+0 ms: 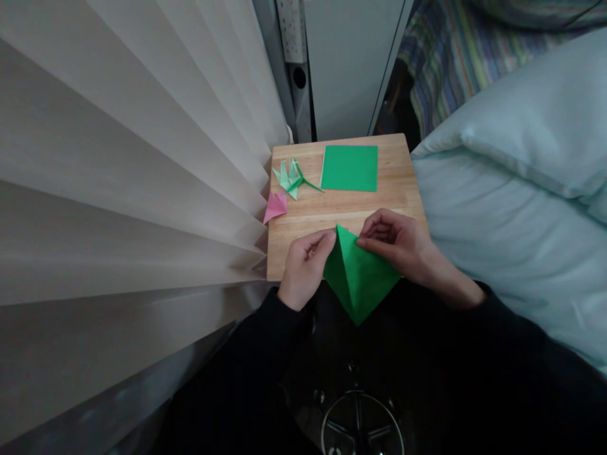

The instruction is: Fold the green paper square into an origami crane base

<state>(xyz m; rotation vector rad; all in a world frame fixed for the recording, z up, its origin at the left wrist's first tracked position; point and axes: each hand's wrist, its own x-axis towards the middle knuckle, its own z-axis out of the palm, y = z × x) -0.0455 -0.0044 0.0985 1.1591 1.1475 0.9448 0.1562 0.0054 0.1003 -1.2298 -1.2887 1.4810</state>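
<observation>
L hand (303, 268) + R hand (403, 243): both grips pinching top corner of folded green paper (358, 278), near edge of worktop (341, 212). Far: flat green sheet (349, 167); far-left: folded green pieces (291, 178), pink piece (275, 205).

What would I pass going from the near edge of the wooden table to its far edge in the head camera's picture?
Folded green paper, held between the left hand and the right hand → pink folded piece → pale and dark green folded figures → flat green paper square near the far edge of the wooden table.
</observation>
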